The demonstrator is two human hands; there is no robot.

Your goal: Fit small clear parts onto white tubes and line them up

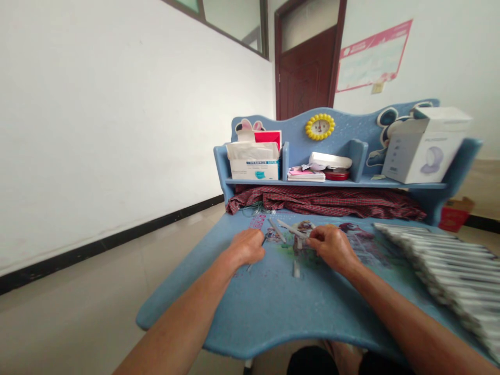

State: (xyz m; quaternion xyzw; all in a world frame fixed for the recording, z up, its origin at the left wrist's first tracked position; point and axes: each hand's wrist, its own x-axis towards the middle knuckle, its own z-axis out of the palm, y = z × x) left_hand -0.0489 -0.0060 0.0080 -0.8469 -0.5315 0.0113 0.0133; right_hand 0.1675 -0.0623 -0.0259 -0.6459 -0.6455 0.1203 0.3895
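My left hand (247, 247) is closed in a fist over the left part of the blue desk (250, 312). A thin dark-tipped tool sticks out of it; its kind is too small and blurred to tell. My right hand (333, 249) pinches the end of a narrow grey-white strip (292, 229), which slants up and to the left. Beside that lies another grey-white strip (276, 230). A short grey piece (296, 269) rests on the desktop between my hands. Some small pieces near my right fingertips are blurred.
Many grey-white strips (453, 260) lie side by side at the right. Behind my hands is a bunched checked cloth (320, 202). The shelf holds a mask box (255, 169), a white carton (425, 148) and a red round tin (336, 175). A yellow clock (320, 127) hangs above.
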